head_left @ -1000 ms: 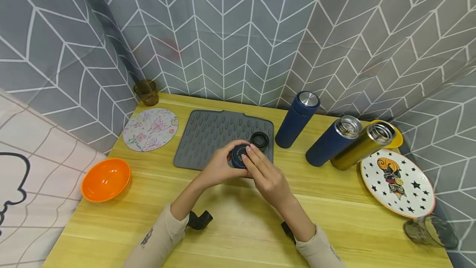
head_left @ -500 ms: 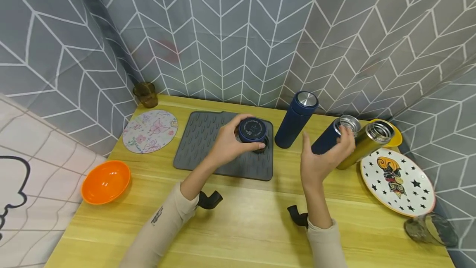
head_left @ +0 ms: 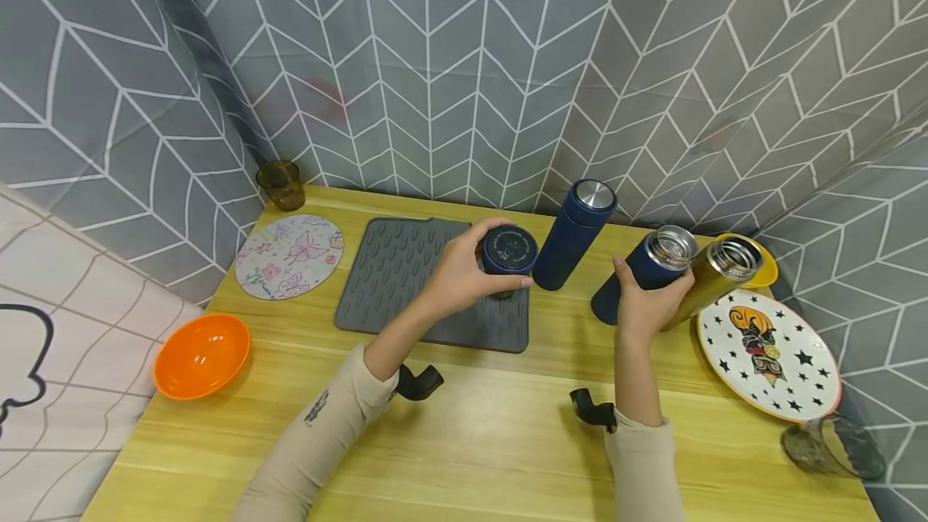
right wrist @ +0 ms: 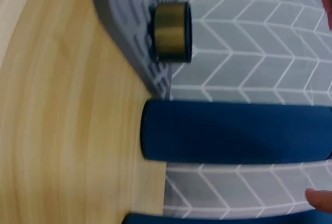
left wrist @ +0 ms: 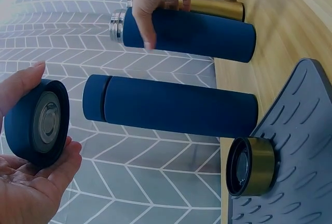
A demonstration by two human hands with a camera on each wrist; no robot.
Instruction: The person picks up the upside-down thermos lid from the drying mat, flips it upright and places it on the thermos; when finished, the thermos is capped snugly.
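Observation:
My left hand [head_left: 464,272] holds a blue thermos lid [head_left: 510,248] between thumb and fingers, above the grey mat's right part. The left wrist view shows the ringed inner side of this lid [left wrist: 49,123]. My right hand [head_left: 641,312] is around the upper part of an uncapped blue thermos [head_left: 609,300]. Its thumb [right wrist: 319,199] stands slightly off that thermos in the right wrist view; the other fingers are mostly hidden. Close beside stands an uncapped gold thermos [head_left: 714,280]. A capped blue thermos [head_left: 569,244] stands upright between my hands.
On the grey ridged mat [head_left: 384,280] sits a gold lid [left wrist: 259,167]. Leftward are an oval butterfly placemat [head_left: 290,256], an orange bowl [head_left: 203,357] and a brown cup [head_left: 281,184]. At right lie a starred plate [head_left: 768,353], a yellow dish [head_left: 764,268] and a tipped glass [head_left: 834,445].
Both hands were together on the blue lid. My right hand let go and moved right to the uncapped blue thermos. My left hand carried the lid up and to the right.

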